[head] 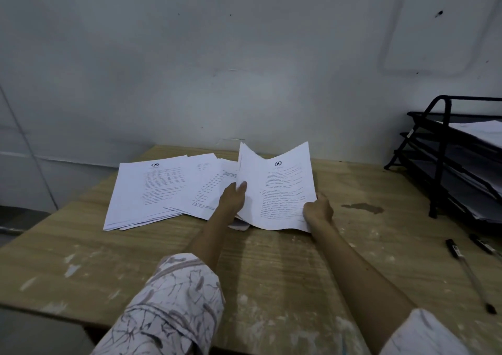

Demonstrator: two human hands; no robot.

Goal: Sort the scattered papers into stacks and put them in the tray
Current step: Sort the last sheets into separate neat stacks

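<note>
Both hands, left hand [233, 197] and right hand [318, 210], grip a lifted white printed sheet [279, 189]; black wire tray [445, 148] at three o'clock on the wooden worktop [271, 267].

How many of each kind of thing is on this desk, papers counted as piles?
Paper piles: 3, the held sheets, middle pile, left pile
Pens: 2, and
Tiered trays: 1
Total: 6

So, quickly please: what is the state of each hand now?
Left hand: closed on the left edge of the lifted paper sheets.
Right hand: closed on the bottom right corner of the same sheets.
</note>
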